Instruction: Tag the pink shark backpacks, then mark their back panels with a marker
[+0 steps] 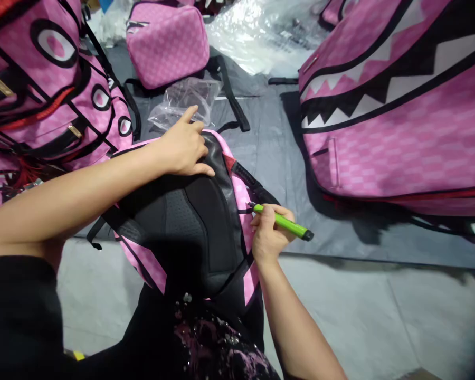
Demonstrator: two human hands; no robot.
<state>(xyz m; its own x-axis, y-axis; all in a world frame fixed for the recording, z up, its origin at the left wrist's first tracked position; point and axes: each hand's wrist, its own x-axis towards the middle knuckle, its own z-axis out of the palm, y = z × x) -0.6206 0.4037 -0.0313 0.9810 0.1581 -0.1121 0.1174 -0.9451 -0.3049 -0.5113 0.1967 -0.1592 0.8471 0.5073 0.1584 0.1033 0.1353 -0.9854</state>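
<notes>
A pink and black backpack (190, 221) lies against my body at the table's edge, its black padded back panel facing up. My left hand (185, 143) rests with fingers spread on the top end of that panel. In my right hand (272, 232) is a green marker pen (283, 221), gripped between thumb and fingers. Its dark tip points at the pink side of the backpack, near a thin black loop; whether it touches cannot be made out. A black shoulder strap (247, 177) runs along the right side of the backpack.
Several pink backpacks (59, 89) with eye prints are piled at left. A small pink checked bag (168, 45) stands behind clear plastic wrapping (190, 100). At right lies a large pink backpack (396, 137) with a toothed print. Grey cloth (269, 137) covers the table; more plastic (257, 37) lies behind.
</notes>
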